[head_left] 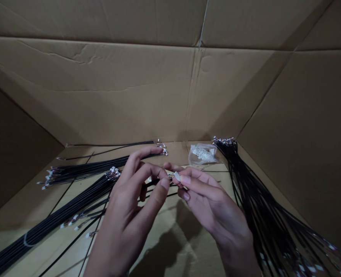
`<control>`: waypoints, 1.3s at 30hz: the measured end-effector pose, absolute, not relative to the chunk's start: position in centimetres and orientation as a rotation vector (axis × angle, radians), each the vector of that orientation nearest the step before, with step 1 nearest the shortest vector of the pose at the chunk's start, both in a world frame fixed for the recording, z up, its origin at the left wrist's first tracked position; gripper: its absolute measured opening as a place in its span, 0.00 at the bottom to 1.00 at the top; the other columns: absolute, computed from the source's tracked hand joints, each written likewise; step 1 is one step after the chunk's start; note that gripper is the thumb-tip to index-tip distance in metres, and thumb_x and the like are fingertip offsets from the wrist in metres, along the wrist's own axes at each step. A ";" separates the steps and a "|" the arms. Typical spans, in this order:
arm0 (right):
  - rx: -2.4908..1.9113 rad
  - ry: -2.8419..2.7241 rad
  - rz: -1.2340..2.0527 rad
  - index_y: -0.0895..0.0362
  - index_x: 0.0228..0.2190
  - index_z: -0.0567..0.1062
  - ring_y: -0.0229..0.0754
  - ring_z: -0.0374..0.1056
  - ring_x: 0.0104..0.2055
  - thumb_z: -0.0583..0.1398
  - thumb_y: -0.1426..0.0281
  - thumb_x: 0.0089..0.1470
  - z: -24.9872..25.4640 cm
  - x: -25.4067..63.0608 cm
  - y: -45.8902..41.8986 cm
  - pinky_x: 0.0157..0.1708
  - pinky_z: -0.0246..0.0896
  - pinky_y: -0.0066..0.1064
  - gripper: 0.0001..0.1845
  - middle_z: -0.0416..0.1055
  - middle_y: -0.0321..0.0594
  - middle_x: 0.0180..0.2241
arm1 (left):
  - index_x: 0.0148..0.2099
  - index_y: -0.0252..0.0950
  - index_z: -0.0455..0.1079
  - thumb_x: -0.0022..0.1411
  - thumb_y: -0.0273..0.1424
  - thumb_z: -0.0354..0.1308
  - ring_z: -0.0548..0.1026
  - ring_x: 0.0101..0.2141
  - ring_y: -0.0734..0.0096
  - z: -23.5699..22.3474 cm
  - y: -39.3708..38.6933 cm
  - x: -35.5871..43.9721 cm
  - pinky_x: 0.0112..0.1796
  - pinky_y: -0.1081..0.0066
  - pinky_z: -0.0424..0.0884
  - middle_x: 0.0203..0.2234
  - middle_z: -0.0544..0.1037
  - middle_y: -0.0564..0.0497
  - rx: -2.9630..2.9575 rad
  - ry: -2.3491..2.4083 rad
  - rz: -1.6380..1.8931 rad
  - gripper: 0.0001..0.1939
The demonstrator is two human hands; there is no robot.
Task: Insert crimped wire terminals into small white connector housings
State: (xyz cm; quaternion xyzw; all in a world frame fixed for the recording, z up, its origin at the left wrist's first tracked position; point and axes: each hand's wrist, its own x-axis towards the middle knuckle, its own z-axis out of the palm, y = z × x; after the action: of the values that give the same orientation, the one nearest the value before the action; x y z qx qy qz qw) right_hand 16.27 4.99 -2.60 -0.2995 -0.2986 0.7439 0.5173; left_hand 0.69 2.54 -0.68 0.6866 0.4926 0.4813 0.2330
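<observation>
My left hand [132, 207] pinches a thin black wire [155, 184] between thumb and fingers, close to its crimped end. My right hand [207, 204] holds a small white plastic connector [177, 176] between thumb and forefinger. The two hands are almost touching, and the fingers partly hide the wire end at the connector. A bundle of black wires with small terminals [86, 169] lies just beyond my left hand. Another long black bundle [259, 211] fans out past my right hand.
The work surface is the cardboard floor [170, 154] of a large box, with brown cardboard walls [101, 77] at the back and sides. A clear plastic bag of white connectors [202, 154] sits at the back. A thicker taped wire bundle [49, 215] lies at the left.
</observation>
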 end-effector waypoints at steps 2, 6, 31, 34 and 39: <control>-0.735 -0.727 1.777 0.52 0.24 0.83 0.51 0.76 0.55 0.76 0.67 0.45 -2.6 16.2 5.0 0.56 0.68 0.43 0.07 0.85 0.41 0.46 | 0.37 0.46 0.74 0.73 0.36 0.57 0.72 0.62 0.69 -0.7 2.5 0.6 0.30 0.85 0.75 0.58 0.73 0.58 1.878 1.350 1.321 0.10; -0.728 -0.754 1.783 0.52 0.24 0.83 0.51 0.76 0.55 0.76 0.67 0.45 -2.7 16.2 5.0 0.57 0.68 0.42 0.08 0.85 0.41 0.46 | 0.37 0.47 0.75 0.73 0.37 0.58 0.72 0.62 0.69 -0.5 2.5 0.5 0.33 0.85 0.76 0.58 0.74 0.59 1.860 1.363 1.339 0.09; -1.100 -1.260 0.986 0.50 0.25 0.81 0.53 0.72 0.62 0.67 0.69 0.56 -1.5 16.5 3.3 0.66 0.56 0.52 0.08 0.78 0.36 0.59 | 0.40 0.46 0.74 0.72 0.29 0.59 0.73 0.60 0.71 -0.9 2.3 1.2 0.26 0.85 0.71 0.54 0.74 0.56 2.054 1.371 1.421 0.06; -1.096 -1.291 0.911 0.50 0.25 0.81 0.52 0.72 0.63 0.66 0.70 0.56 -1.5 16.6 3.2 0.65 0.58 0.50 0.08 0.79 0.36 0.57 | 0.41 0.45 0.73 0.72 0.27 0.59 0.73 0.60 0.73 -0.9 2.6 1.3 0.39 0.82 0.74 0.52 0.75 0.56 2.125 1.350 1.457 0.07; -1.067 -1.296 0.907 0.49 0.27 0.81 0.50 0.70 0.64 0.66 0.71 0.59 -2.1 16.7 3.5 0.66 0.56 0.49 0.08 0.78 0.34 0.58 | 0.41 0.46 0.73 0.72 0.28 0.60 0.71 0.61 0.75 -0.8 2.9 1.3 0.50 0.80 0.71 0.55 0.74 0.59 2.083 1.373 1.474 0.06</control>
State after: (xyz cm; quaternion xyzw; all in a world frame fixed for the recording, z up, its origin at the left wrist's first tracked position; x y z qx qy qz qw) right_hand 16.71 3.46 -2.07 -0.4561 -0.5542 0.3879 0.5783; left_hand 1.28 2.90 -0.80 0.7136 0.4704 0.5048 0.1216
